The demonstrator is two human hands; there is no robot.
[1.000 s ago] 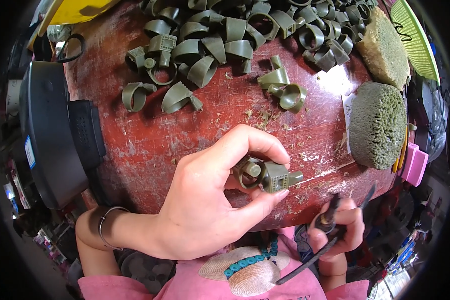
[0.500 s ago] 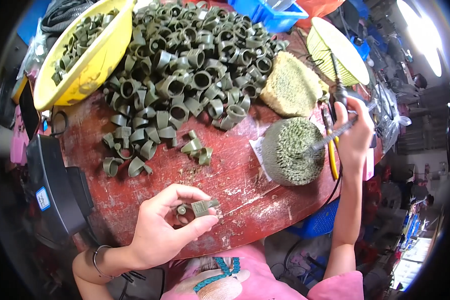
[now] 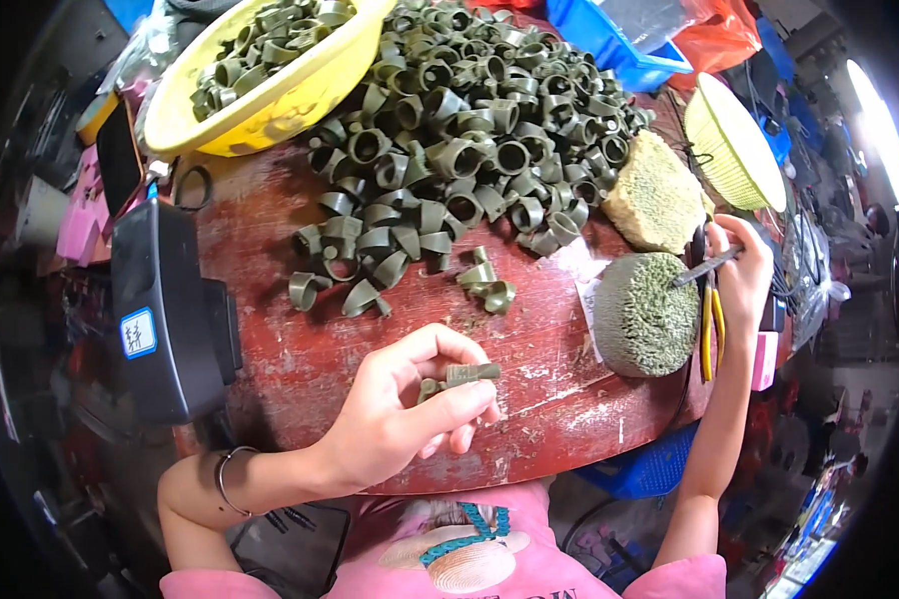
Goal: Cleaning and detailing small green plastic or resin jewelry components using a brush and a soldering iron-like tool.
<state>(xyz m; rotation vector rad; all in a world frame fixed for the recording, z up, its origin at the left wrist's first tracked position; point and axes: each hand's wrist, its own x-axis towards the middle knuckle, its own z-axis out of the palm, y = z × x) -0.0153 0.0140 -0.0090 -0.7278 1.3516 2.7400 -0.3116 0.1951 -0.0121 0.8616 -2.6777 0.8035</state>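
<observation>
My left hand [image 3: 410,409] is closed over the near part of the table, pinching a dark green ring [image 3: 469,373] with a flat top between thumb and fingers. Part of that ring is hidden by the fingers. On the right, my right hand [image 3: 745,275] is closed around a slim grey tool [image 3: 707,267]. The tool's tip reaches the top edge of a round, rough-topped green block [image 3: 649,317]. Yellow-handled pliers [image 3: 711,329] lie between that block and my right wrist. Two or so loose green pieces [image 3: 486,285] lie beyond my left hand.
A large heap of green rings [image 3: 469,150] covers the far table [image 3: 300,389]. Behind it on the left stands a yellow basin [image 3: 270,112] of rings. A yellowish block [image 3: 657,195], a pale yellow basket [image 3: 734,145] and a blue tray [image 3: 619,50] sit far right. A black device [image 3: 165,309] stands left.
The view has shifted, so the table things appear farther right and mostly higher. The ring in my left hand has turned. The black corded pen seen by my right hand no longer shows clearly.
</observation>
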